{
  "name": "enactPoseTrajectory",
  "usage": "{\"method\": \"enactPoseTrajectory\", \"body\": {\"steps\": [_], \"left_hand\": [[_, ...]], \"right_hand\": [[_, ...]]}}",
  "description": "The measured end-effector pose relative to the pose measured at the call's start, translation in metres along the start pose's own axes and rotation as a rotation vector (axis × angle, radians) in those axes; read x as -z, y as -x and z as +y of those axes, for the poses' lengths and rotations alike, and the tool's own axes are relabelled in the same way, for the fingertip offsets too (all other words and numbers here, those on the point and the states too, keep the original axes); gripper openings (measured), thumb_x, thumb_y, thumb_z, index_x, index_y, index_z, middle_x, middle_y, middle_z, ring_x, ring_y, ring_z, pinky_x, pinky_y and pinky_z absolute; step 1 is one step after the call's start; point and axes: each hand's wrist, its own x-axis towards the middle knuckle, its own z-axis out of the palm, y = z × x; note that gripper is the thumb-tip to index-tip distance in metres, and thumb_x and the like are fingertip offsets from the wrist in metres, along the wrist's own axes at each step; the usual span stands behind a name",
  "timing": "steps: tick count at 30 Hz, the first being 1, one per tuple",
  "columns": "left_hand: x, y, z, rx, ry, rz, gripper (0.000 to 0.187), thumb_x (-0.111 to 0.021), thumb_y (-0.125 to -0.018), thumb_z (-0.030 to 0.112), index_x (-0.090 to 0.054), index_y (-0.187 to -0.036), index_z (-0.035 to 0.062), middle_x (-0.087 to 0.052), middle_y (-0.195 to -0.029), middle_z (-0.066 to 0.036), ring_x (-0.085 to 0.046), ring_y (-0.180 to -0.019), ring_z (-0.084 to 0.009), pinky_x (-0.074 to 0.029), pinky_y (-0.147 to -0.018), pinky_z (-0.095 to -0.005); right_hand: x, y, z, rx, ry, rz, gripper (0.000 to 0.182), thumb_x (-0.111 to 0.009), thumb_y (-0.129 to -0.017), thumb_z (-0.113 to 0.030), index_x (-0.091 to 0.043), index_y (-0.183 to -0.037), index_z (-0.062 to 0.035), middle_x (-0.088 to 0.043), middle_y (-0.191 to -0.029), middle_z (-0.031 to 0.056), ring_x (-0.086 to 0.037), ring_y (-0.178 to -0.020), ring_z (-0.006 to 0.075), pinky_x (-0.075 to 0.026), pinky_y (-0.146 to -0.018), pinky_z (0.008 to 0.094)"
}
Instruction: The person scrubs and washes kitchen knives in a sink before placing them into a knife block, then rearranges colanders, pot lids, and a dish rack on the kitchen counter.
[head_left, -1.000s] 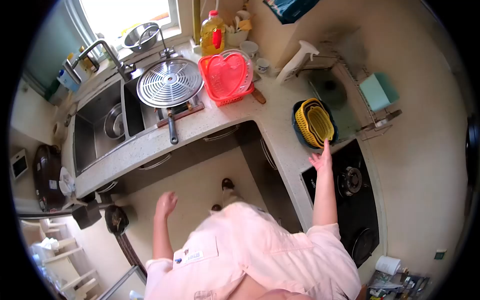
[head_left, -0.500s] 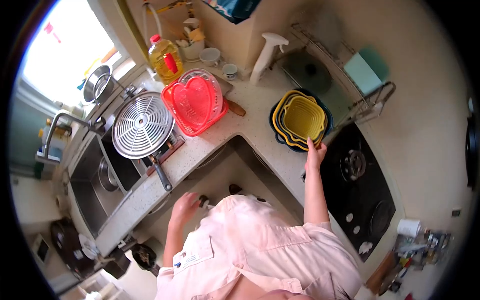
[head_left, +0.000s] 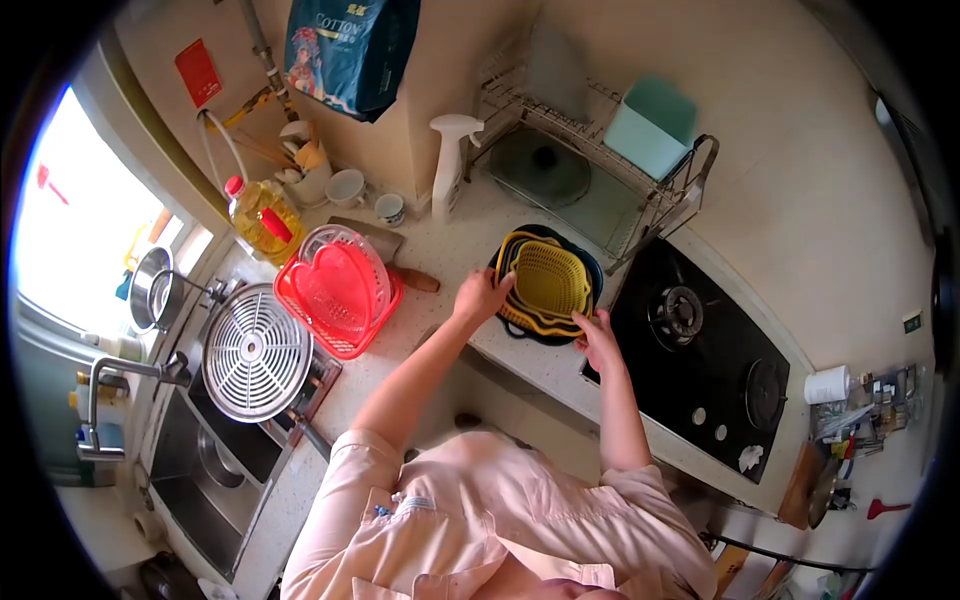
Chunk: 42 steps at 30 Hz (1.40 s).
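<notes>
A nested stack of yellow and dark blue plastic baskets [head_left: 550,280] sits on the counter in the corner beside the stove. My left hand [head_left: 482,297] grips the left side of its rim, thumb on the edge of a yellow basket. On the near right side, my right hand [head_left: 598,343] is closed on the rim, its lower fingers partly hidden. To the left stand red heart-shaped plastic baskets [head_left: 340,295] with a clear one behind. A cleaver [head_left: 412,277] with a wooden handle lies between the two groups.
A black gas stove [head_left: 690,370] lies to the right, a wire dish rack [head_left: 650,215] with a mint-green container behind. A white spray bottle [head_left: 448,165] and an oil bottle [head_left: 265,222] stand along the wall. At left are a round steamer plate [head_left: 255,350] and a sink [head_left: 200,500].
My left hand has come up from beside my body and taken hold of the basket stack's left rim. My right hand stays on the stack. The camera view has shifted.
</notes>
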Motion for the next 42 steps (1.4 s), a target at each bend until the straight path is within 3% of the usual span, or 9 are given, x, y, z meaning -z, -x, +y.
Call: {"method": "enactPoseTrajectory", "body": {"steps": [4,8,21,27,31,36,38,40,42], "left_hand": [[-0.029,-0.002,-0.011,-0.061,-0.043,0.072,0.038,-0.052,-0.083,0.034,-0.057,-0.084,-0.0043,-0.055,-0.092,-0.024,-0.056,-0.084,-0.0381,-0.047,-0.074,-0.0441],[-0.035,-0.002,-0.013,-0.145,-0.011,0.102,0.024,-0.052,-0.082,0.022,-0.056,-0.08,-0.0021,-0.055,-0.089,-0.022,-0.055,-0.081,-0.0392,-0.047,-0.073,-0.045],[-0.025,-0.006,-0.007,-0.256,0.175,0.141,0.02,-0.053,-0.08,0.015,-0.048,-0.071,-0.0018,-0.049,-0.077,-0.019,-0.051,-0.072,-0.039,-0.043,-0.066,-0.0443],[-0.039,0.025,-0.014,-0.08,-0.095,0.223,0.027,-0.059,-0.08,0.023,-0.049,-0.093,0.0024,-0.049,-0.092,-0.017,-0.054,-0.079,-0.0363,-0.046,-0.07,-0.0437],[-0.035,0.028,-0.03,-0.192,-0.226,0.453,0.057,-0.065,-0.077,0.037,-0.044,-0.114,-0.0004,-0.045,-0.111,-0.016,-0.053,-0.095,-0.0348,-0.047,-0.078,-0.0412],[-0.039,0.011,-0.074,0.223,0.48,-0.277,0.053,-0.07,-0.075,0.033,-0.052,-0.108,-0.0028,-0.062,-0.086,-0.014,-0.062,-0.074,-0.0257,-0.053,-0.064,-0.0357],[-0.031,0.022,-0.056,0.301,0.649,-0.272,0.047,-0.07,-0.075,0.036,-0.056,-0.102,0.0004,-0.064,-0.077,-0.009,-0.06,-0.06,-0.0129,-0.053,-0.056,-0.0294],[-0.043,0.023,-0.063,0.235,0.524,-0.237,0.044,-0.068,-0.077,0.034,-0.056,-0.101,-0.0006,-0.064,-0.078,-0.011,-0.065,-0.063,-0.0164,-0.053,-0.056,-0.0305],[-0.018,0.049,-0.043,0.114,0.529,-0.098,0.048,-0.067,-0.077,0.027,-0.049,-0.115,0.0045,-0.064,-0.083,-0.014,-0.065,-0.063,-0.0174,-0.053,-0.059,-0.0313]], "right_hand": [[0.013,0.015,0.005,0.013,0.179,0.003,0.04,-0.061,-0.085,-0.034,-0.039,-0.112,-0.0158,-0.051,-0.086,-0.0021,-0.045,-0.066,0.0082,-0.037,-0.057,0.0249],[0.03,0.021,0.024,0.033,-0.163,-0.08,0.041,-0.053,-0.087,-0.046,-0.047,-0.114,-0.0165,-0.052,-0.082,-0.0057,-0.047,-0.068,0.0056,-0.039,-0.057,0.0229],[0.036,-0.002,0.054,0.065,-0.283,-0.068,0.023,-0.042,-0.093,-0.026,-0.057,-0.098,-0.0089,-0.054,-0.07,-0.003,-0.045,-0.055,0.0066,-0.036,-0.049,0.0211],[0.037,0.004,0.053,-0.021,-0.147,-0.018,0.04,-0.044,-0.09,-0.049,-0.058,-0.097,-0.0125,-0.057,-0.075,-0.0046,-0.05,-0.062,0.007,-0.038,-0.054,0.0223],[0.02,0.024,0.03,0.007,0.067,0.048,0.043,-0.047,-0.086,-0.055,-0.055,-0.099,-0.0149,-0.056,-0.083,-0.0049,-0.049,-0.066,0.0065,-0.039,-0.056,0.0233],[0.002,0.02,0.035,0.02,0.292,0.101,0.044,-0.055,-0.083,-0.049,-0.051,-0.111,-0.0145,-0.055,-0.083,-0.0032,-0.049,-0.066,0.0059,-0.036,-0.046,0.0205],[0.001,0.016,0.035,-0.047,0.075,-0.059,0.045,-0.056,-0.085,-0.041,-0.048,-0.117,-0.0117,-0.059,-0.099,0.0006,-0.056,-0.077,0.0101,-0.041,-0.054,0.0253],[0.002,0.02,0.032,-0.001,0.124,-0.071,0.046,-0.054,-0.087,-0.036,-0.043,-0.124,-0.011,-0.05,-0.122,0.0066,-0.054,-0.103,0.02,-0.045,-0.073,0.0345],[0.002,0.031,0.031,0.088,0.065,-0.076,0.053,-0.053,-0.088,-0.03,-0.034,-0.134,-0.0105,-0.047,-0.124,0.0092,-0.053,-0.103,0.022,-0.049,-0.075,0.0365]]}}
